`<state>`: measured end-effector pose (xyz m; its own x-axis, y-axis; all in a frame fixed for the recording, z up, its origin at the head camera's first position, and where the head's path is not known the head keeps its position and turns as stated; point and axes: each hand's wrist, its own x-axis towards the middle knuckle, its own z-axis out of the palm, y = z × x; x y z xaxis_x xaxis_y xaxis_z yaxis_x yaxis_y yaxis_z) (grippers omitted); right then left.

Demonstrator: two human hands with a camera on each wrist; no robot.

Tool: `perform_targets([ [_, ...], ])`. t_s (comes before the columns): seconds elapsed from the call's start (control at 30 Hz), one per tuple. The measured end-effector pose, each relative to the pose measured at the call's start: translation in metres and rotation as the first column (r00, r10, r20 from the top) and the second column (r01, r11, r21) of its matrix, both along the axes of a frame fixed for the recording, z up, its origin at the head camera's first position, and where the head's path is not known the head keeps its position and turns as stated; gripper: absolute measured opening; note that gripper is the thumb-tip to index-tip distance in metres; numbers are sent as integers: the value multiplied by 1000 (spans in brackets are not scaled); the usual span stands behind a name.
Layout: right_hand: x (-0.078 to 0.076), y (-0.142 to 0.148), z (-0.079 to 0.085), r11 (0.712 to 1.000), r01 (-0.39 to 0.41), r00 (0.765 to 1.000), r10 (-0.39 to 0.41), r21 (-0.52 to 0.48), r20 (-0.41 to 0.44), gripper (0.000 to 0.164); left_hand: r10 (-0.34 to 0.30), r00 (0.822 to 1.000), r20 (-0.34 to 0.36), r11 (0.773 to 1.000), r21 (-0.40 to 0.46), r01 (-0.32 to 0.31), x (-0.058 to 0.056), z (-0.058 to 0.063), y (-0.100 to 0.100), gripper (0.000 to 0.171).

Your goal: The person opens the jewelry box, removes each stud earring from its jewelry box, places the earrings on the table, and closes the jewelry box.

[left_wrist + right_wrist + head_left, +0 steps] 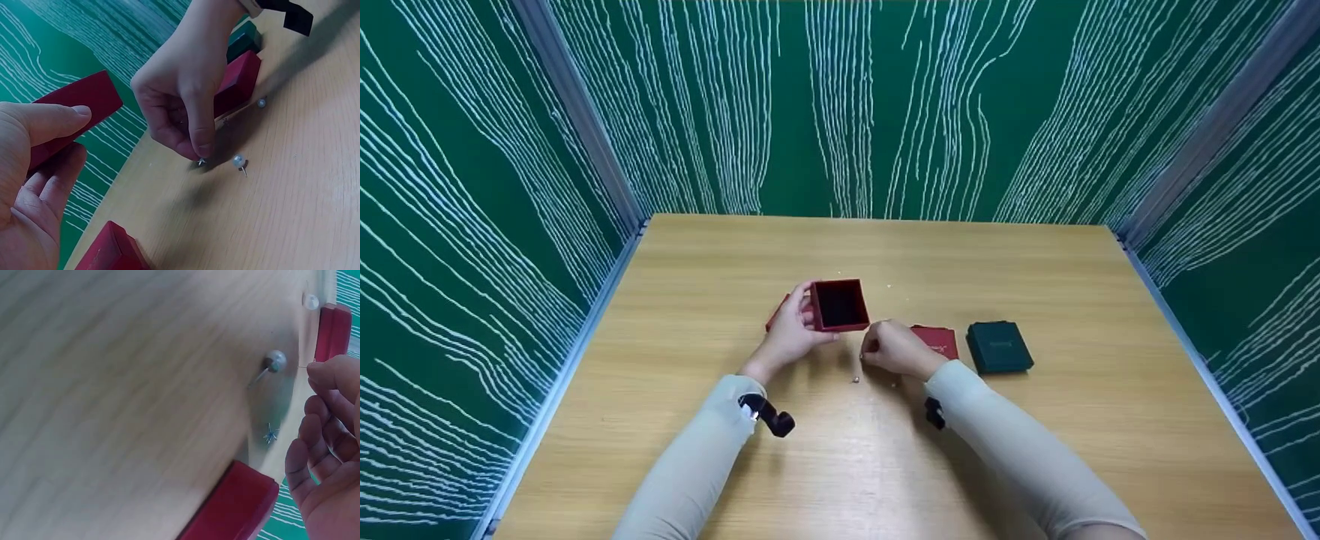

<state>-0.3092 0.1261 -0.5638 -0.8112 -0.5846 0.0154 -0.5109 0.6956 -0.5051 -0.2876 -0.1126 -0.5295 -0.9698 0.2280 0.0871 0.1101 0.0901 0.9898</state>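
My left hand [791,332] holds an uncovered red box [842,328] by its side, raised off the table and tilted so its dark inside shows. Just above the wood, my right hand [898,347] pinches a small silver star-shaped stud earring [201,161] between thumb and forefinger. Its thin pin [302,367] pokes out of the pinch in the right wrist view. Below that hand lie two pearl stud earrings, one nearer [239,161] and one farther right [261,103]. Another star-shaped earring [270,433] rests on the table near a red box.
A closed red box [936,340] sits behind my right wrist, with a dark green box [1000,347] to its right. Partly hidden by my left hand, another red piece [777,313] lies on the wooden table [720,255]. Green walls with white lines enclose the table.
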Motion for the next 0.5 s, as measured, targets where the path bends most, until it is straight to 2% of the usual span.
perform_targets([
  [0.3,-1,-5,0,1000,1,1000,-1,9,-12,7,-10,1000,-20,1000,9,10,0,1,-1,103],
  [0.5,-1,-3,-3,1000,-1,1000,1,-5,-9,5,-6,1000,-10,1000,14,6,-1,0,-1,105],
])
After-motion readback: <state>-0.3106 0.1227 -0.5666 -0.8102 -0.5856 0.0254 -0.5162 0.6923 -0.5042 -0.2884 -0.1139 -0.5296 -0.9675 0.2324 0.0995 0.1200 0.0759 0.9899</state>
